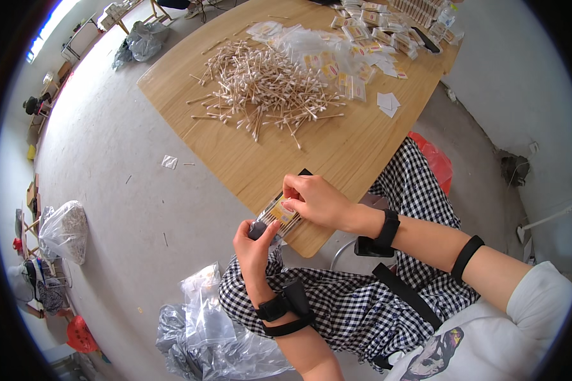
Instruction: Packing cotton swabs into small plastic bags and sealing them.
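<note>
The left hand [253, 246] grasps the lower end of a clear plastic packet with a yellow label [285, 214], thumb on its front; slim cotton swabs show inside. A dark grey rounded object [257, 230] sits by the left thumb. The right hand [314, 198] touches the packet's upper part with bent fingers and thumb; whether it pinches the film or only presses cannot be told. The packet is between the two hands, over the near corner of the pale wood-grain worktop [235, 171].

Beyond both hands, a large loose heap of white-tipped wooden cotton swabs [267, 82] lies uncontained. Farther off and right of that heap are flat clear plastic sleeves with yellow labels [327, 60], and past them a cluster of small filled clear packets [375, 22]. A clear plastic bottle [448, 16] stands at the worktop's far right from the right hand.

Well to the left of the left hand, a bulging transparent plastic bag [70, 232] is full of pale material too small to make out. Below the left hand, crumpled clear and grey plastic bags [210, 324] lie on the grey floor [133, 267].
</note>
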Available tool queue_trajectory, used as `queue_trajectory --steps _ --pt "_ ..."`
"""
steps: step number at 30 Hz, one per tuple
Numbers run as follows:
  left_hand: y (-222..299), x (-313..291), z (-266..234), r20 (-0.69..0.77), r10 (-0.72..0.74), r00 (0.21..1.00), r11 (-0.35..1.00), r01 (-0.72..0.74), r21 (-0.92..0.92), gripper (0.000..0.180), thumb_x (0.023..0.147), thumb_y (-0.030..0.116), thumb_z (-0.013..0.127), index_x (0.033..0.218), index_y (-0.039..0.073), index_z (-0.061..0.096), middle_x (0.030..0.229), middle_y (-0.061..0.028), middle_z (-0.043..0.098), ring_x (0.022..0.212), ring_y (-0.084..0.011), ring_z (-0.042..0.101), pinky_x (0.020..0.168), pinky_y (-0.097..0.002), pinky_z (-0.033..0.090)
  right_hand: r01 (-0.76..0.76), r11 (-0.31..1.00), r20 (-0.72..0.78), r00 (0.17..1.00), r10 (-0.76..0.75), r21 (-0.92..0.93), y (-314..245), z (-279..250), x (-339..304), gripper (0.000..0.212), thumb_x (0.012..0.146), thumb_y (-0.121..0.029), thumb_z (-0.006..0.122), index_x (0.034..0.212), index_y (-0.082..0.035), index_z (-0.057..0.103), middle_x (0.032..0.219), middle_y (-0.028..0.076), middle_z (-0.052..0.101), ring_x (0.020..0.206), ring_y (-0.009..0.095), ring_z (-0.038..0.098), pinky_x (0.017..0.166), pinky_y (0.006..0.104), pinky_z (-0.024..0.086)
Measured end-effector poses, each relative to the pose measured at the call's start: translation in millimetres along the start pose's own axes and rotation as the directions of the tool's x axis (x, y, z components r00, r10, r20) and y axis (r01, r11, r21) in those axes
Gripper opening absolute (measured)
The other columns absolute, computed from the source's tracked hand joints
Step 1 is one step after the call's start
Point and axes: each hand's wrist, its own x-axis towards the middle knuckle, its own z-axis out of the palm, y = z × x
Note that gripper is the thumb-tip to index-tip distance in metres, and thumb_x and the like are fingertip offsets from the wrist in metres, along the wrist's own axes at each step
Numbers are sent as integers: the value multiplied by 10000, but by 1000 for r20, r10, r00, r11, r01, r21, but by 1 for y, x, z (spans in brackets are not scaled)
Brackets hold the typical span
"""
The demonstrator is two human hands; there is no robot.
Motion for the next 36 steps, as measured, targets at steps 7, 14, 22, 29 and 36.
queue_trajectory --steps 7,14,22,29,36 --pt "-2 2 0 -8 23 1000 1000 -23 -16 342 769 200 865 845 -6 603 703 2 607 600 -58 548 543 -210 462 11 1000 -19 1000 -12 -30 2 4 -1 181 844 -134 683 873 23 598 808 182 661 788 347 649 710 423 508" --pt "2 2 2 0 16 1000 1000 -16 4 316 782 182 852 851 0 603 704 1 611 587 -60 547 532 -211 450 39 992 -19 999 -42 -119 5 8 -6 161 845 -131 683 887 3 604 905 166 661 828 331 656 714 416 514" --pt "5 1 3 -34 7 999 998 -5 58 338 766 191 855 848 -18 604 690 -4 601 580 -65 551 526 -215 457 98 797 -211 977 38 596 24 21 2 368 992 -344 596 1154 -14 573 1104 76 609 1008 158 596 886 326 507" --pt "2 -1 1 -26 11 1000 999 -10 47 321 780 189 845 851 -10 604 686 -2 603 567 -61 540 511 -208 433 6 706 -109 989 101 708 10 34 -9 529 1039 -459 456 1343 -27 468 1351 110 513 1296 185 461 1115 330 348" --pt "2 0 2 -46 43 998 999 -43 19 343 773 226 846 836 -11 606 637 21 580 546 -44 505 491 -202 396 -5 733 -84 993 85 680 1 44 -13 574 1041 -496 418 1378 -33 465 1368 85 505 1307 170 442 1125 328 328"
